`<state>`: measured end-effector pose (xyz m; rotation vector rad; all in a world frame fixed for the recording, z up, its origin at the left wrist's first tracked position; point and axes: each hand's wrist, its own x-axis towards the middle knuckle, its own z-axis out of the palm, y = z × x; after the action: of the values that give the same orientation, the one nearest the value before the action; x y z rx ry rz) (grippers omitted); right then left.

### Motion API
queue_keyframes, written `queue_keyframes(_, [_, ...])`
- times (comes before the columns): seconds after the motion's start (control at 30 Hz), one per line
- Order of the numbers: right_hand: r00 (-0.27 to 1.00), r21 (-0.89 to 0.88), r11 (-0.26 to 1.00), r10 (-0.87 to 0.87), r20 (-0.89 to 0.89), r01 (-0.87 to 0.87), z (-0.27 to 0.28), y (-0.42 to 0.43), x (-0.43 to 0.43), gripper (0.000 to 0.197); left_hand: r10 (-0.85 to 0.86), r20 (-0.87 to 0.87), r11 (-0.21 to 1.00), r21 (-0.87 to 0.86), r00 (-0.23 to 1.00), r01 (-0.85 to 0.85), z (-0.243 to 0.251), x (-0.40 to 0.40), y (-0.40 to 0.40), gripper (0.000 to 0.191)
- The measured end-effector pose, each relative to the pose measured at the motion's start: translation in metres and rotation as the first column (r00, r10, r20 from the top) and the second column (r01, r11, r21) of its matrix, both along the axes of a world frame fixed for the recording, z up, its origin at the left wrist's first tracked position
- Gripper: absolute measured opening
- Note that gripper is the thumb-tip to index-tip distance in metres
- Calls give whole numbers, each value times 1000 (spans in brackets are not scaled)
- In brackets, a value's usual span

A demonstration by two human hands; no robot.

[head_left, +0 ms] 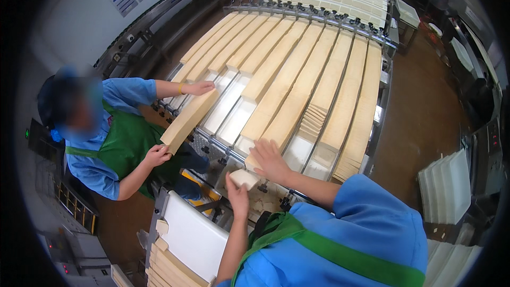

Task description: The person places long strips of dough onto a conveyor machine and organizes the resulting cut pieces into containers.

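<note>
Long rows of thin, cream-coloured sheets, apparently dough wrappers, lie in the lanes of a wide slotted table. My right hand (271, 161) rests with spread fingers on the near end of one row (289, 127). Just below it, my left hand (238, 199) holds a pale squarish piece (244, 178) between thumb and fingers, close to the table's front rail (217, 143). Whether that piece is one sheet or several is unclear. To the right, some sheets in another row (312, 119) lean over and fan out.
At left, a co-worker in a green apron (119, 143) holds a long block of sheets (191, 115) in both hands. A white conveyor belt (191, 227) stands below, with more rows (175, 267) beside it. Black clamp knobs (310, 10) line the far rail. White panels (446, 187) stand at right.
</note>
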<state>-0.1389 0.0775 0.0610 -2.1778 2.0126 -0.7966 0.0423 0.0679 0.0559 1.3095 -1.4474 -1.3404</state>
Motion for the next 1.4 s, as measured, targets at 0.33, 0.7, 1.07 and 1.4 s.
queue_keyframes(0.33, [987, -24, 991, 129, -96, -132, -1, 6, 18, 33, -71, 492, 988, 155, 868, -7, -34, 183, 130, 26])
queue_keyframes(0.7, [986, -65, 989, 127, -112, -135, -6, -3, 16, 31, 24, 761, 979, 114, 648, -170, -159, 230, 206, 38])
queue_keyframes(1.07, [994, -112, 992, 49, -93, -59, -37, -21, 9, 19, -129, 836, 970, 219, 533, -109, -107, 201, 187, 40])
queue_keyframes(1.4, [978, -72, 981, 169, -124, -178, -11, -14, 9, 32, -55, 846, 954, 201, 531, -222, -101, 191, 191, 45])
